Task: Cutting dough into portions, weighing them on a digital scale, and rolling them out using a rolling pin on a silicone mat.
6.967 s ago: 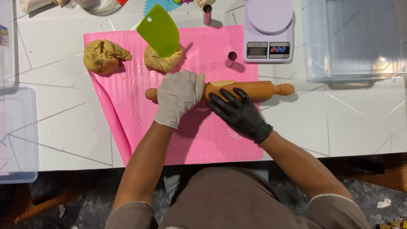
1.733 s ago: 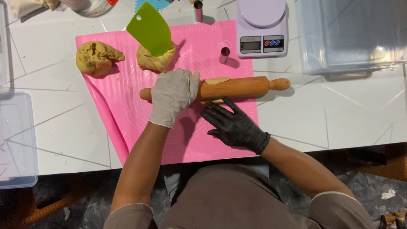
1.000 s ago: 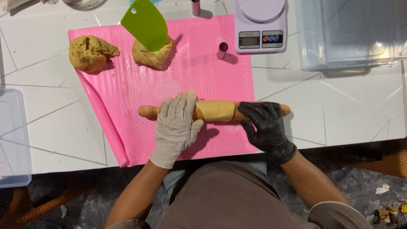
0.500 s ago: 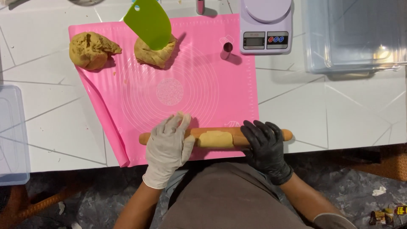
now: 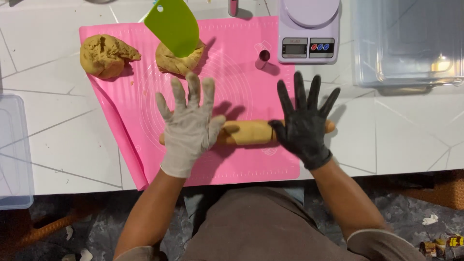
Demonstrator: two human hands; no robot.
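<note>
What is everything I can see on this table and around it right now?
Rolling pin: one, wooden, with dough wrapped around it, lying across the mat under both palms.
Baking mat: one, pink, spread on the table.
Dough lumps: two, tan, at the mat's far left; the other sits beside it.
Scraper: one, green, stuck in the second lump.
Small cutter: one, metal cylinder, near the mat's far right corner.
Kitchen scale: one, lilac, beyond the mat.
Clear plastic boxes: two, one far right, one at the left edge.
Table: one, white.
Left hand: white glove, fingers spread.
Right hand: black glove, fingers spread.
</note>
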